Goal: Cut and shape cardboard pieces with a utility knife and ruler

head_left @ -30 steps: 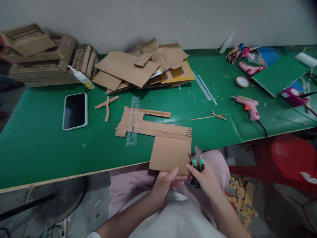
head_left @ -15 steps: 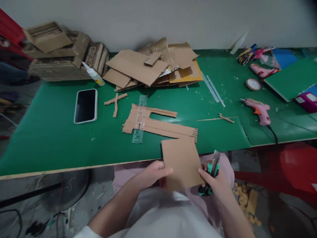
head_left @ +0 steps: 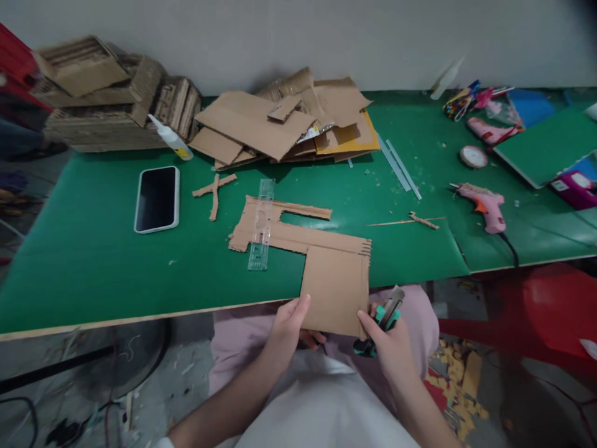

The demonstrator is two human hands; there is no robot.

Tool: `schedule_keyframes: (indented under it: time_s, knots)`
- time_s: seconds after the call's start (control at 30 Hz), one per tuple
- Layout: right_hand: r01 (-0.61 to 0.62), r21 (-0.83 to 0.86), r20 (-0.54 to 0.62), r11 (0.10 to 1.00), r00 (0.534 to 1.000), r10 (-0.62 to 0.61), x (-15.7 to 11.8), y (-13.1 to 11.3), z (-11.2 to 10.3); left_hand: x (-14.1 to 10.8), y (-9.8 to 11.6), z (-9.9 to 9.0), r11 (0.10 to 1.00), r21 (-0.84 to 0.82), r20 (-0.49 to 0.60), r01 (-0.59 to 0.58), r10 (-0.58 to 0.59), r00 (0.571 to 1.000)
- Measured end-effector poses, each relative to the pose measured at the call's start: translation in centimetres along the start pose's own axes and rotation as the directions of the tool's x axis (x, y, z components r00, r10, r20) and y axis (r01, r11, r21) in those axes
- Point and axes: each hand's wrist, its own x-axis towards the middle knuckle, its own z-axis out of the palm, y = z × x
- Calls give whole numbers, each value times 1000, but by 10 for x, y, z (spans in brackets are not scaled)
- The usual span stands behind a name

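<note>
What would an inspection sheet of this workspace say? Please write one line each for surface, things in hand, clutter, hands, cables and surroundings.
Surface: green tabletop, with a seam toward the right.
Things in hand: flat cardboard panel; utility knife, blade out.
Clutter: clear ruler across a cut cardboard piece; phone; cardboard pile at the back.
Hands: left hand holds the panel's left edge, thumb on top; right hand holds the knife and pinches the panel's right edge.
Cables: dark cord from the pink glue gun.
Surroundings: pale wall behind; red seat at right; yellowish scraps on the floor.
</note>
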Motion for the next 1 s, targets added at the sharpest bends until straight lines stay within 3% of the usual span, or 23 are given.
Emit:
schedule_keyframes:
  time_s: [0.2, 0.3, 0.4, 0.57, 0.67, 0.77, 0.83, 0.93, 1.0]
  knots:
    - [78, 292, -41, 953, 997, -69, -2, 7, -7, -6, -3, 18, 971, -234, 76, -52, 71, 995]
    - [86, 358, -67, 930, 996, -66, -4, 1, -6, -3, -11, 34, 942, -333, 154, -34, 90, 984]
    - [58, 313, -29, 948, 998, -52, -2, -5, -1, 8, -22, 50, 953, -290, 147, -84, 132, 980]
    - [141, 274, -13, 951, 990, -143, 10, -24, 7, 18, -24, 67, 977, -162, 48, -135, 145, 988]
    - [151, 263, 47, 953, 985, -169, 23, -43, 3, 14, -11, 69, 993, -40, 149, -115, 119, 982]
    - [217, 255, 41, 942, 971, -235, 50, -69, -15, 8, 12, 56, 971, 169, 368, -167, 95, 925]
    - [289, 235, -20, 928, 956, -292, 79, -90, -33, 3, 34, 37, 913, 282, 421, -295, 159, 893]
    - [314, 106, -7, 943, 949, -316, 127, -116, -55, 0, 72, -1, 807, 380, 226, -452, 393, 891]
    - [313, 19, 9, 950, 950, -313, 155, -128, -60, 4, 96, -28, 662, 520, 79, -539, 592, 802]
